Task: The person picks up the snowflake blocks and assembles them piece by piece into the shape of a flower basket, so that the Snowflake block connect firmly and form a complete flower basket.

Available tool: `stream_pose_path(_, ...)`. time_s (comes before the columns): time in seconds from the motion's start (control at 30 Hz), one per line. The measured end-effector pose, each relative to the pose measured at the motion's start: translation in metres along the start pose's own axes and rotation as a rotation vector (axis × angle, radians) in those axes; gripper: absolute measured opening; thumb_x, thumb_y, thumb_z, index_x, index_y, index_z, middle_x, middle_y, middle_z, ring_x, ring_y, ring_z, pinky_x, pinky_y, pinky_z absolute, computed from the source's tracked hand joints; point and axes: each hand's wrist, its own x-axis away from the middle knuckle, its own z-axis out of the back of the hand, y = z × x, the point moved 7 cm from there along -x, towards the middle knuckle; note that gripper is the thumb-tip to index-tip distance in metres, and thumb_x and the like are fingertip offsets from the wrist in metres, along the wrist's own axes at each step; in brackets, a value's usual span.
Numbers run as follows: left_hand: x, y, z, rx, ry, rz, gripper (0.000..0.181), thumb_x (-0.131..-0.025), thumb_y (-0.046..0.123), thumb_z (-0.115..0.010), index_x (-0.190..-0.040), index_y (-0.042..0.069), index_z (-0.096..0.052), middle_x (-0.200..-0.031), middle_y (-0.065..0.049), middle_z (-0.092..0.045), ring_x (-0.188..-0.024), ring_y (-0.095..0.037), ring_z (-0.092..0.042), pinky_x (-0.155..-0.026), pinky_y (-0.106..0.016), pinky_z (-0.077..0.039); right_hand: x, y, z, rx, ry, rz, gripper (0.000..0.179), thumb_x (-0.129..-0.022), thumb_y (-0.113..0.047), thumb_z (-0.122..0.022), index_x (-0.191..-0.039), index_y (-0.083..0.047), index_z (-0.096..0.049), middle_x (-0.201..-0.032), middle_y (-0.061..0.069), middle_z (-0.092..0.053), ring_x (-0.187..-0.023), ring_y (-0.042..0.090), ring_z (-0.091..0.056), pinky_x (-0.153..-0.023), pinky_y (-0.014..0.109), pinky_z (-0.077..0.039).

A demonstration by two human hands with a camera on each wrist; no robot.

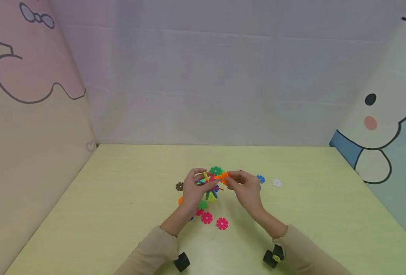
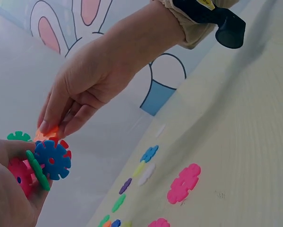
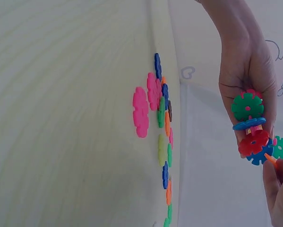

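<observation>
My left hand (image 1: 192,193) holds a cluster of interlocked notched plastic discs above the table. In the right wrist view the cluster shows a green disc (image 3: 247,105), a blue disc seen edge-on (image 3: 249,124) and a red disc (image 3: 253,143). Between thumb and fingers, my right hand (image 1: 248,191) pinches an orange notched disc (image 1: 225,177) right at the cluster's edge. From the left wrist, that orange disc is partly covered by fingertips and by a blue disc (image 2: 55,161) of the cluster.
Loose notched discs lie on the pale table (image 1: 103,229) below and around the hands. Two pink discs, one nearer the front (image 1: 222,223), lie close to me. A white disc (image 1: 277,183) and a blue disc (image 1: 260,179) are at right, a dark brown disc (image 1: 179,186) at left.
</observation>
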Motion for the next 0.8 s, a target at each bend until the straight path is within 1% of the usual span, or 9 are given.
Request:
stream_pose_path(0.07, 0.000, 0.000, 0.000, 0.014, 0.011, 0.011, 0.046, -0.079, 0.013, -0.070, -0.117, 0.004, -0.046, -0.113, -0.011, -0.061, -0.079, -0.017, -0.059, -0.071, -0.025, -0.051, 0.000, -0.002, 0.000, 0.003, 0.010, -0.025, 0.015, -0.081, -0.001, -0.065, -0.093, 0.008, -0.067, -0.086, 0.020, -0.067, -0.066, 0.014, -0.066, -0.062, 0.024, -0.054)
stream_pose_path(0.17, 0.001, 0.001, 0.000, 0.026, 0.026, 0.033, 0.044, -0.079, 0.011, -0.070, -0.116, 0.006, -0.047, -0.114, -0.011, -0.060, -0.080, -0.017, -0.060, -0.072, -0.025, -0.050, -0.003, 0.008, -0.001, -0.009, -0.001, -0.051, 0.016, -0.081, -0.003, -0.066, -0.092, 0.007, -0.067, -0.083, 0.019, -0.067, -0.061, 0.006, -0.064, -0.062, 0.022, -0.054)
stream_pose_path(0.27, 0.003, 0.001, 0.000, 0.029, 0.034, 0.049, 0.047, -0.078, 0.013, -0.072, -0.117, 0.007, -0.046, -0.116, -0.013, -0.059, -0.081, -0.018, -0.061, -0.073, -0.026, -0.050, -0.005, 0.013, -0.001, -0.013, -0.024, -0.089, 0.017, -0.080, -0.004, -0.067, -0.093, 0.008, -0.067, -0.082, 0.020, -0.067, -0.061, 0.010, -0.064, -0.062, 0.025, -0.054)
stream_pose_path(0.37, 0.004, 0.002, -0.002, 0.028, 0.018, 0.037, 0.050, -0.077, 0.015, -0.072, -0.119, 0.007, -0.046, -0.117, -0.014, -0.058, -0.079, -0.017, -0.063, -0.073, -0.026, -0.051, -0.006, 0.012, 0.000, -0.016, -0.050, -0.110, 0.019, -0.080, -0.004, -0.067, -0.095, 0.008, -0.066, -0.084, 0.021, -0.067, -0.063, 0.013, -0.064, -0.064, 0.026, -0.054)
stream_pose_path(0.47, 0.005, 0.006, -0.005, -0.026, -0.066, -0.021, 0.050, -0.080, 0.019, -0.070, -0.123, 0.008, -0.046, -0.118, -0.013, -0.057, -0.080, -0.019, -0.063, -0.075, -0.030, -0.052, -0.007, 0.007, 0.002, -0.008, -0.083, -0.094, 0.019, -0.081, -0.005, -0.066, -0.095, 0.008, -0.066, -0.085, 0.021, -0.066, -0.067, 0.018, -0.066, -0.064, 0.027, -0.055)
stream_pose_path(0.57, 0.007, 0.011, -0.008, -0.168, -0.204, -0.128, 0.048, -0.084, 0.022, -0.066, -0.127, 0.012, -0.046, -0.116, -0.011, -0.054, -0.083, -0.021, -0.062, -0.075, -0.035, -0.053, -0.009, 0.003, 0.004, -0.004, -0.140, -0.070, 0.019, -0.082, -0.005, -0.065, -0.096, 0.008, -0.065, -0.087, 0.021, -0.066, -0.072, 0.024, -0.066, -0.064, 0.028, -0.055)
stream_pose_path(0.63, 0.008, 0.012, -0.008, -0.250, -0.292, -0.183, 0.047, -0.086, 0.023, -0.063, -0.129, 0.015, -0.047, -0.115, -0.009, -0.051, -0.085, -0.022, -0.063, -0.076, -0.036, -0.053, -0.010, 0.003, 0.004, 0.002, -0.191, -0.059, 0.019, -0.082, -0.005, -0.065, -0.096, 0.008, -0.064, -0.087, 0.022, -0.066, -0.075, 0.029, -0.066, -0.064, 0.029, -0.055)
stream_pose_path(0.7, 0.008, 0.010, -0.007, -0.281, -0.356, -0.199, 0.044, -0.086, 0.023, -0.062, -0.127, 0.016, -0.048, -0.113, -0.008, -0.050, -0.087, -0.022, -0.064, -0.075, -0.036, -0.053, -0.011, 0.005, 0.003, 0.014, -0.250, -0.051, 0.021, -0.082, -0.005, -0.065, -0.097, 0.009, -0.064, -0.089, 0.023, -0.066, -0.076, 0.030, -0.066, -0.064, 0.030, -0.055)
stream_pose_path(0.8, 0.006, 0.006, -0.005, -0.267, -0.397, -0.158, 0.041, -0.085, 0.021, -0.064, -0.124, 0.014, -0.051, -0.112, -0.008, -0.052, -0.086, -0.021, -0.065, -0.076, -0.038, -0.053, -0.014, 0.009, 0.003, 0.058, -0.342, -0.051, 0.025, -0.083, -0.008, -0.065, -0.102, 0.008, -0.062, -0.092, 0.021, -0.065, -0.077, 0.028, -0.065, -0.065, 0.031, -0.055)
